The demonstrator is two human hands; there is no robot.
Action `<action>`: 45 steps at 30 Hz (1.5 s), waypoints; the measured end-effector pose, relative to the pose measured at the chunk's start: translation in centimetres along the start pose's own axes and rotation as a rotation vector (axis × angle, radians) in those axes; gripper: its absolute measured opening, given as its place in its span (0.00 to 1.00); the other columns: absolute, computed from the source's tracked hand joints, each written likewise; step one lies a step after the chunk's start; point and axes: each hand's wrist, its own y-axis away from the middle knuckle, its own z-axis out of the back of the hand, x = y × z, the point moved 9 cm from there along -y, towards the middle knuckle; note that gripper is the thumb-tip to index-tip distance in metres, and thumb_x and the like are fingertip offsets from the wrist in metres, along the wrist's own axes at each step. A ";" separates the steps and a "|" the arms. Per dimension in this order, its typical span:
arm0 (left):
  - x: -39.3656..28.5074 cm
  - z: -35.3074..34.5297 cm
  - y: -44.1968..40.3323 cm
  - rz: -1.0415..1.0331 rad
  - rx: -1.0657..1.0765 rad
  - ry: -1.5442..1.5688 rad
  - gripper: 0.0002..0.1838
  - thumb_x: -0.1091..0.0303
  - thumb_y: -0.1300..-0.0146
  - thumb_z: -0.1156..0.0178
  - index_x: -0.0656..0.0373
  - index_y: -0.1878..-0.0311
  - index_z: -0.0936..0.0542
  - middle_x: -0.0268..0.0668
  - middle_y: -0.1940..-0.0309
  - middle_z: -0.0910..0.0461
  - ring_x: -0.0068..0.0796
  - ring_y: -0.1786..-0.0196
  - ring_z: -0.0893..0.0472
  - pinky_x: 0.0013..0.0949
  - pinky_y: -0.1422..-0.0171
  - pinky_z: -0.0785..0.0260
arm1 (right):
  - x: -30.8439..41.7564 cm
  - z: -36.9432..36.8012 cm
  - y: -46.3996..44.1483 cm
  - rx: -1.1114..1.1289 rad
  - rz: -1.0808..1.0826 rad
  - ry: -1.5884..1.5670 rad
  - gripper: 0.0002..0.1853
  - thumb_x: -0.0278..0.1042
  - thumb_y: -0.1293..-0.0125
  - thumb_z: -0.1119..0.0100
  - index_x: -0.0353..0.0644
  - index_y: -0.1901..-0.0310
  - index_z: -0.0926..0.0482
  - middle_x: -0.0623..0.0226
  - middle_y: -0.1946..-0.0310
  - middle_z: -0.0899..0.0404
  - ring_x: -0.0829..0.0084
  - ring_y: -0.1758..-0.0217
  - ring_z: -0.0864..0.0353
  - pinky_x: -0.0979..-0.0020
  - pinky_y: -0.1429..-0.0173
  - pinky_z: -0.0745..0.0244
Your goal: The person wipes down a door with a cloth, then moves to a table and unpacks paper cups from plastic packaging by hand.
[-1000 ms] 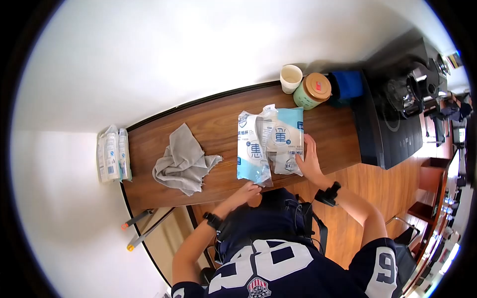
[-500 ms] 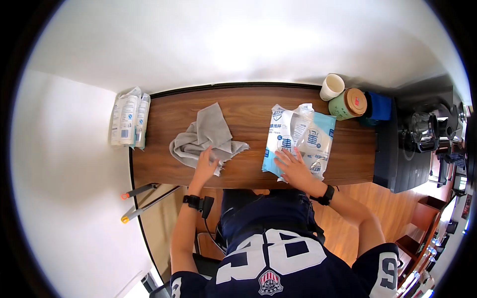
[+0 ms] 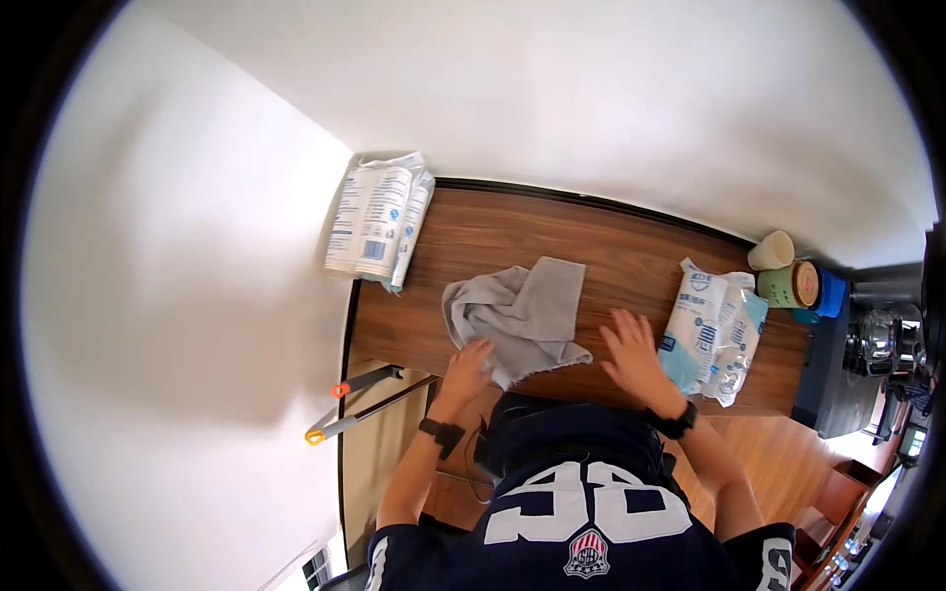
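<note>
A crumpled grey cloth (image 3: 537, 310) with a frayed lower edge lies on the brown wooden tabletop (image 3: 631, 241). My left hand (image 3: 467, 372) is at the cloth's lower left edge, its fingers curled together against the fabric. Just right of the cloth, my right hand (image 3: 636, 357) hovers over or rests on the wood with fingers spread, holding nothing. Beside it on the right lie a blue-and-white plastic package (image 3: 695, 325) and a crinkled clear-and-blue wrapper (image 3: 739, 340), overlapping.
Wrapped paper cups (image 3: 379, 222) stand at the back left corner. A paper cup (image 3: 772, 250), a green canister (image 3: 783, 286) with a brown lid and a blue container (image 3: 830, 294) line the back right, near a coffee maker (image 3: 877, 335). Orange- and yellow-tipped handles (image 3: 340, 426) project at the left edge.
The view has swung left. My right hand has left the plastic packages and moved left toward the cloth. My left hand has shifted from upon the cloth to its lower left edge.
</note>
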 end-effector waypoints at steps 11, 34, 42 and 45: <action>18.3 17.7 -2.8 0.793 -1.019 1.203 0.49 0.41 0.44 0.41 0.60 0.30 0.53 0.40 0.33 0.43 0.35 0.33 0.39 0.48 0.35 0.47 | 15.0 -11.1 -23.0 -0.020 0.017 -0.614 0.34 0.44 0.41 0.41 0.32 0.39 0.40 0.42 0.45 0.32 0.45 0.41 0.34 0.58 0.38 0.36; 10.3 19.8 9.2 0.415 -1.038 1.694 0.32 0.51 0.36 0.51 0.60 0.34 0.40 0.42 0.39 0.33 0.40 0.41 0.28 0.43 0.41 0.30 | 16.7 -21.6 -35.3 0.141 -0.720 -1.340 0.51 0.50 0.58 0.24 0.27 0.41 0.45 0.49 0.50 0.30 0.61 0.52 0.25 0.68 0.50 0.25; 10.3 20.4 3.9 0.389 -0.851 1.578 0.34 0.49 0.35 0.54 0.62 0.32 0.43 0.43 0.37 0.35 0.41 0.38 0.31 0.46 0.37 0.36 | 7.8 -13.0 -26.0 0.135 -0.504 -1.756 0.32 0.35 0.45 0.34 0.31 0.42 0.37 0.58 0.50 0.26 0.70 0.51 0.24 0.71 0.49 0.26; 9.0 19.6 0.2 0.345 -0.690 1.602 0.30 0.59 0.34 0.51 0.64 0.33 0.43 0.45 0.39 0.34 0.41 0.40 0.28 0.41 0.38 0.34 | 1.5 -7.0 -17.9 -0.070 -0.449 -1.723 0.30 0.32 0.43 0.37 0.32 0.41 0.38 0.59 0.51 0.25 0.70 0.52 0.23 0.70 0.46 0.27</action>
